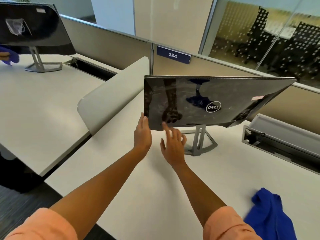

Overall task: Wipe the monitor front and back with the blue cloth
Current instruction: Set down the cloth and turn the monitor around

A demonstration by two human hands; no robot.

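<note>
Head view, monitor: the monitor stands on its stand on the white table, glossy back with a round logo facing the camera, tilted.
Left hand: the left hand holds the monitor's lower left corner, its fingers wrapping behind the edge.
Right hand: the right hand hovers just below the bottom edge, fingers spread apart, holding nothing; the index tip is at the edge, contact unclear.
Blue cloth: the blue cloth lies crumpled on the table at the near right, well apart from both hands.
Edges and room: bare tabletop lies between the arms and the cloth; a curved divider rises left of the monitor.
Container: an open cable tray sits right of the stand; its contents are unclear.
Far left: a second monitor stands on a neighbouring table.
</note>
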